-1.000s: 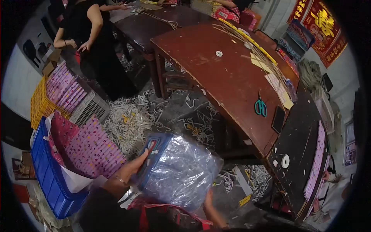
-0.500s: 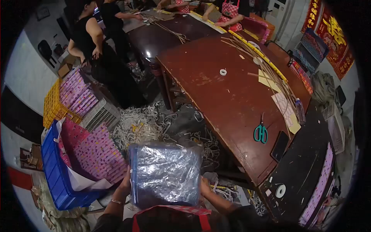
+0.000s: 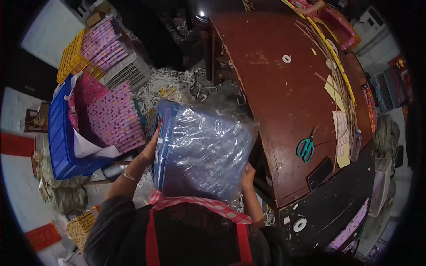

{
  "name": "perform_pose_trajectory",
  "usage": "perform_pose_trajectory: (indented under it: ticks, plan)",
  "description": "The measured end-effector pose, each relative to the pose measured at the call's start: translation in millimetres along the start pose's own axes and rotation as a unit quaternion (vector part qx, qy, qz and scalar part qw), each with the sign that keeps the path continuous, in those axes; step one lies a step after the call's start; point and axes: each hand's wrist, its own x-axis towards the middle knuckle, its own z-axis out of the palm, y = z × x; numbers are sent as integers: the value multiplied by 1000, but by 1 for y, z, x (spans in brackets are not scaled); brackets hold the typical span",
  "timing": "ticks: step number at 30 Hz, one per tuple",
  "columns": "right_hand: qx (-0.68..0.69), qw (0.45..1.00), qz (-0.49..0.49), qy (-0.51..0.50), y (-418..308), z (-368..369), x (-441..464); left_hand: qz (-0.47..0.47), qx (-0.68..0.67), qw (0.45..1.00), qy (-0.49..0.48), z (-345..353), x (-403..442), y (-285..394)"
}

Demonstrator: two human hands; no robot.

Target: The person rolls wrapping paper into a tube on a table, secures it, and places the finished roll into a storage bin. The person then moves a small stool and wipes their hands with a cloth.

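Observation:
A blue package in clear, shiny plastic wrap (image 3: pixel 204 150) is held between my two hands, in front of my red checked apron. My left hand (image 3: pixel 151 147) grips its left side, where folded layers show at the edge. On the lower right side, my right hand (image 3: pixel 248 177) holds the plastic with bent fingers. The package is slightly tilted and stands apart from the brown table (image 3: pixel 275 102) to its right.
Left are a blue crate (image 3: pixel 62 146) with pink patterned bundles (image 3: pixel 115 117), a yellow crate (image 3: pixel 73 57) and a grey crate (image 3: pixel 128 73). White strips (image 3: pixel 173 84) litter the floor. Teal scissors (image 3: pixel 305 150), a phone (image 3: pixel 320 174) and tape lie right. A co-worker's arm (image 3: pixel 313 8) shows at the back.
The view has turned downward and to the left. The package has tilted and risen in view, still held in both hands. Most co-workers have left the view.

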Motion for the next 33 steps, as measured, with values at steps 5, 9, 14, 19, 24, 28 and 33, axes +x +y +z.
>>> perform_pose_trajectory:
  ticks: [5, 9, 14, 19, 24, 28, 33]
  plan:
    - [-144, 989, -27, 17, 2, -27, -3, -155, -148, 976, -41, -74, 35, -35]
    - [-321, 930, -175, -39, -27, -27, -4, -108, -170, 979, -6, -41, 22, 8]
    - [-339, 909, -231, -76, -96, 0, 33, -37, -172, 984, -15, -60, 66, 2]
    - [-351, 915, -197, 17, -137, 12, 108, -62, -315, 945, -64, -101, 136, 11]
    - [-414, 852, -295, 122, -158, 27, 178, -19, -342, 939, -23, -135, 193, 8]
    - [-412, 867, -231, 158, -145, 26, 179, -20, -358, 933, -16, -141, 225, 27]
    - [-412, 869, -227, 152, -152, 25, 178, -20, -395, 918, -19, -145, 277, 8]
